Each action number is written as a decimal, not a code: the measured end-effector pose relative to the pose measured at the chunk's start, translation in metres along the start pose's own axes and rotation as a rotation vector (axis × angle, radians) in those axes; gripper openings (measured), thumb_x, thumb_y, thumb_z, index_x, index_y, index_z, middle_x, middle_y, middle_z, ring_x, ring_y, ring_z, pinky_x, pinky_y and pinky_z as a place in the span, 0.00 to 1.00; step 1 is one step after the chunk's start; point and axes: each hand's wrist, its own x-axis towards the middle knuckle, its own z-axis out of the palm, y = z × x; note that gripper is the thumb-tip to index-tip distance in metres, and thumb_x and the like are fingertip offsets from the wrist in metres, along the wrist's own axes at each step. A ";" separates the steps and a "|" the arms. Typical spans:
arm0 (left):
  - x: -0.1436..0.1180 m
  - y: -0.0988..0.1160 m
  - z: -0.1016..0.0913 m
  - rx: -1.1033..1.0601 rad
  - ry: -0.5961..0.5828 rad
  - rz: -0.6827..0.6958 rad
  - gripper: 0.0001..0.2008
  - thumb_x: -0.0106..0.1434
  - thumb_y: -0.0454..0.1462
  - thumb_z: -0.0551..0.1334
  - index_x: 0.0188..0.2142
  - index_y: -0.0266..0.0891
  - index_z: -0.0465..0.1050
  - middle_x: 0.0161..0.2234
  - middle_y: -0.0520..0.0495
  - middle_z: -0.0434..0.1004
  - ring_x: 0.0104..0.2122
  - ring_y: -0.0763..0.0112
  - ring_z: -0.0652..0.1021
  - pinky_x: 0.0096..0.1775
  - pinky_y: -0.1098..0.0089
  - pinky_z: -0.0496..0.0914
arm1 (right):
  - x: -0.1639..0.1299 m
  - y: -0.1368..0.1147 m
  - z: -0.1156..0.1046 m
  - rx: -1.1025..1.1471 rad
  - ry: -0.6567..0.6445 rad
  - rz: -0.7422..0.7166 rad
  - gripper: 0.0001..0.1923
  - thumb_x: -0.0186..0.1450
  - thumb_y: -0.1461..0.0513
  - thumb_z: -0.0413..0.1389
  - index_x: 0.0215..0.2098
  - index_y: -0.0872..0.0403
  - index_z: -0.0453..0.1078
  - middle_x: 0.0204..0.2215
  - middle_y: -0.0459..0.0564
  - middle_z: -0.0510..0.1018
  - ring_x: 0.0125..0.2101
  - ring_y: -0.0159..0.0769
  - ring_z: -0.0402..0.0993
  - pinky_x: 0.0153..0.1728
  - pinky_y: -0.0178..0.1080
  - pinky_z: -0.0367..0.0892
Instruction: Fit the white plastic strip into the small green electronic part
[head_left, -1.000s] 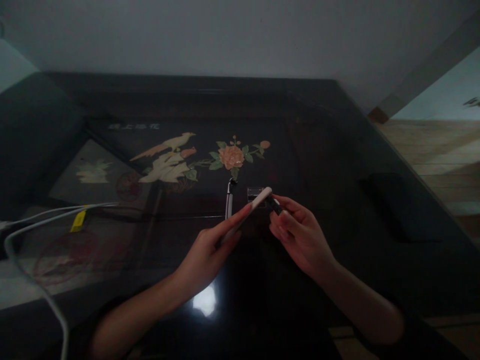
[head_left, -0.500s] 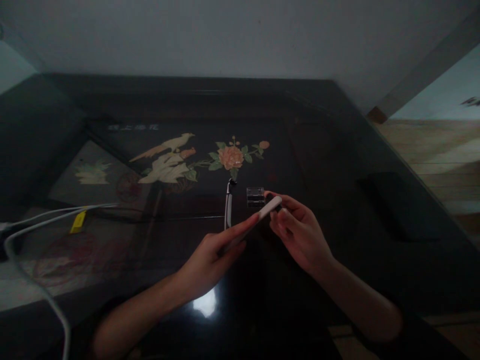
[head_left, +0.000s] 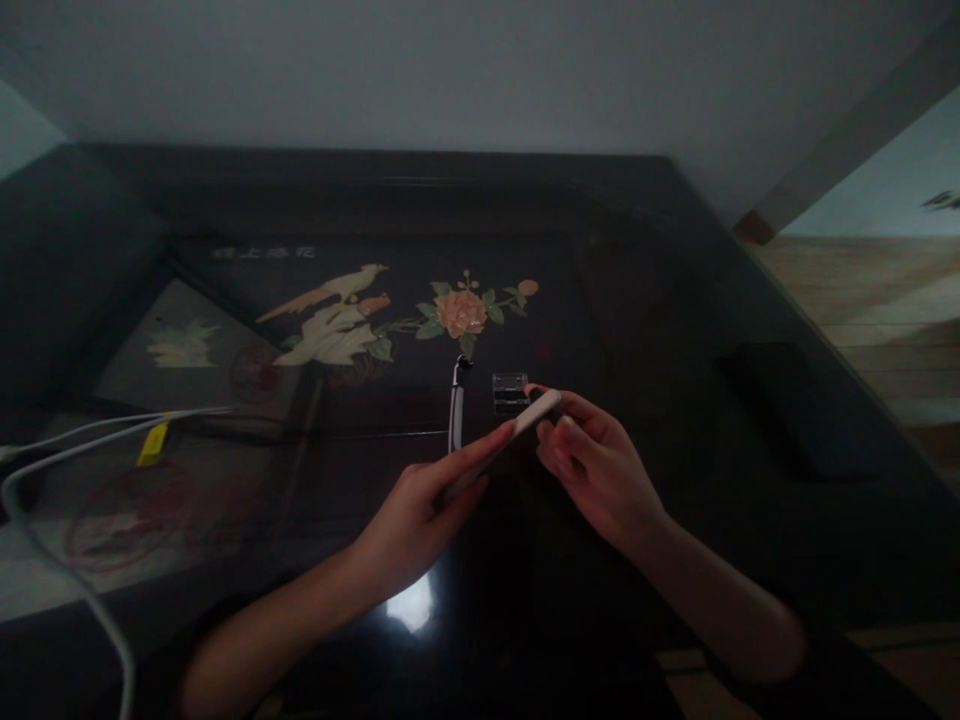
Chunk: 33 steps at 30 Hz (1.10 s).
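My left hand (head_left: 420,515) is closed around a slim white stick-like object (head_left: 536,410), which slants up to the right. At its far end, the bent fingers of my right hand (head_left: 592,460) pinch a small dark piece (head_left: 556,412); its kind is too dim to make out. Just beyond the fingertips lies a small clear plastic case (head_left: 510,393) with dark sections inside. Left of the case, a slender white-and-black handled tool (head_left: 457,405) with a dark bent head lies on the black tabletop, its lower end hidden by my left hand.
The glossy black table (head_left: 637,300) bears an inlaid bird and flower picture (head_left: 461,312). White cables (head_left: 67,560) with a yellow tag (head_left: 153,444) run along the left. A dark flat object (head_left: 802,410) lies at the right. A wall (head_left: 390,75) stands behind.
Both hands keep nearly the same place and hold on the white object and the dark piece. The whole view has shifted very slightly.
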 end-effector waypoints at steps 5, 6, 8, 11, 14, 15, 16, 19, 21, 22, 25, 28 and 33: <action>0.002 -0.003 -0.002 0.031 0.049 -0.020 0.26 0.69 0.34 0.56 0.66 0.48 0.61 0.58 0.50 0.75 0.46 0.69 0.81 0.49 0.71 0.74 | -0.001 0.000 0.001 0.052 0.008 0.026 0.16 0.53 0.57 0.70 0.39 0.52 0.79 0.15 0.36 0.61 0.17 0.23 0.46 0.19 0.34 0.44; 0.002 -0.003 -0.002 0.028 0.053 -0.021 0.26 0.69 0.34 0.56 0.66 0.48 0.60 0.60 0.50 0.73 0.51 0.66 0.79 0.53 0.68 0.72 | -0.001 0.000 0.001 0.052 0.013 0.027 0.15 0.53 0.57 0.70 0.38 0.52 0.78 0.15 0.36 0.62 0.17 0.23 0.46 0.19 0.34 0.44; 0.003 -0.003 -0.003 0.017 0.055 -0.026 0.26 0.70 0.35 0.55 0.66 0.48 0.60 0.61 0.49 0.71 0.56 0.64 0.76 0.57 0.65 0.69 | -0.001 0.000 0.001 0.045 0.014 0.019 0.16 0.53 0.57 0.70 0.38 0.51 0.78 0.15 0.36 0.62 0.17 0.24 0.47 0.19 0.34 0.45; 0.003 -0.002 -0.004 0.011 0.055 -0.039 0.26 0.70 0.35 0.55 0.67 0.47 0.58 0.63 0.49 0.68 0.59 0.63 0.73 0.59 0.63 0.67 | -0.001 0.000 0.001 0.031 -0.002 0.005 0.15 0.54 0.57 0.69 0.39 0.51 0.77 0.15 0.36 0.62 0.16 0.23 0.47 0.18 0.34 0.44; 0.002 -0.002 -0.004 0.015 0.059 -0.051 0.26 0.70 0.35 0.55 0.66 0.48 0.58 0.63 0.50 0.69 0.58 0.63 0.74 0.57 0.64 0.69 | -0.001 0.000 0.000 0.015 -0.015 -0.016 0.15 0.55 0.57 0.69 0.40 0.51 0.77 0.15 0.36 0.61 0.16 0.23 0.47 0.18 0.34 0.44; 0.002 -0.002 -0.003 0.013 0.057 -0.052 0.26 0.70 0.35 0.56 0.66 0.49 0.58 0.62 0.50 0.69 0.57 0.63 0.75 0.57 0.65 0.70 | -0.001 0.000 0.000 0.012 -0.016 -0.021 0.15 0.55 0.56 0.69 0.40 0.51 0.77 0.15 0.35 0.61 0.16 0.23 0.47 0.18 0.34 0.44; 0.001 -0.002 -0.003 0.008 0.053 -0.048 0.27 0.70 0.35 0.56 0.66 0.49 0.58 0.62 0.50 0.70 0.57 0.64 0.75 0.56 0.66 0.71 | -0.001 0.000 0.000 0.013 -0.015 -0.024 0.15 0.55 0.56 0.69 0.39 0.51 0.77 0.15 0.35 0.61 0.16 0.23 0.47 0.18 0.34 0.44; 0.000 -0.002 -0.002 -0.013 0.025 -0.025 0.27 0.69 0.34 0.57 0.67 0.49 0.58 0.61 0.50 0.71 0.55 0.64 0.77 0.55 0.67 0.72 | -0.001 -0.001 0.000 0.013 -0.006 -0.013 0.15 0.54 0.57 0.69 0.39 0.51 0.77 0.16 0.36 0.61 0.16 0.23 0.47 0.18 0.34 0.44; -0.001 -0.002 -0.001 -0.027 0.007 -0.014 0.27 0.69 0.34 0.57 0.66 0.49 0.59 0.61 0.50 0.72 0.54 0.66 0.78 0.54 0.69 0.71 | -0.001 -0.002 0.000 0.006 0.008 -0.003 0.16 0.54 0.57 0.69 0.39 0.52 0.77 0.17 0.36 0.62 0.17 0.23 0.48 0.18 0.34 0.45; -0.001 -0.002 -0.001 -0.030 0.001 -0.015 0.27 0.69 0.34 0.56 0.66 0.50 0.59 0.60 0.50 0.73 0.51 0.67 0.79 0.53 0.69 0.72 | -0.001 -0.002 0.000 0.003 0.015 -0.001 0.16 0.54 0.57 0.69 0.39 0.52 0.78 0.17 0.36 0.62 0.17 0.23 0.48 0.18 0.34 0.45; -0.001 -0.001 -0.001 -0.026 -0.009 -0.039 0.28 0.69 0.33 0.56 0.67 0.49 0.58 0.53 0.50 0.79 0.41 0.70 0.82 0.44 0.72 0.76 | 0.000 -0.003 0.000 -0.008 0.025 -0.011 0.16 0.53 0.57 0.70 0.40 0.52 0.79 0.17 0.37 0.62 0.17 0.23 0.49 0.19 0.34 0.45; -0.001 0.002 -0.001 -0.029 -0.025 -0.015 0.27 0.68 0.33 0.56 0.66 0.48 0.59 0.47 0.50 0.82 0.35 0.72 0.81 0.40 0.73 0.76 | 0.000 -0.003 0.000 -0.023 0.026 -0.026 0.16 0.54 0.58 0.69 0.40 0.51 0.80 0.18 0.37 0.62 0.17 0.23 0.49 0.18 0.34 0.44; -0.003 0.004 0.001 -0.026 -0.049 0.064 0.28 0.68 0.29 0.55 0.66 0.45 0.60 0.30 0.56 0.80 0.19 0.80 0.70 0.24 0.79 0.68 | 0.001 -0.003 -0.001 -0.026 0.035 -0.046 0.15 0.54 0.58 0.69 0.39 0.50 0.80 0.18 0.38 0.62 0.17 0.23 0.50 0.18 0.33 0.47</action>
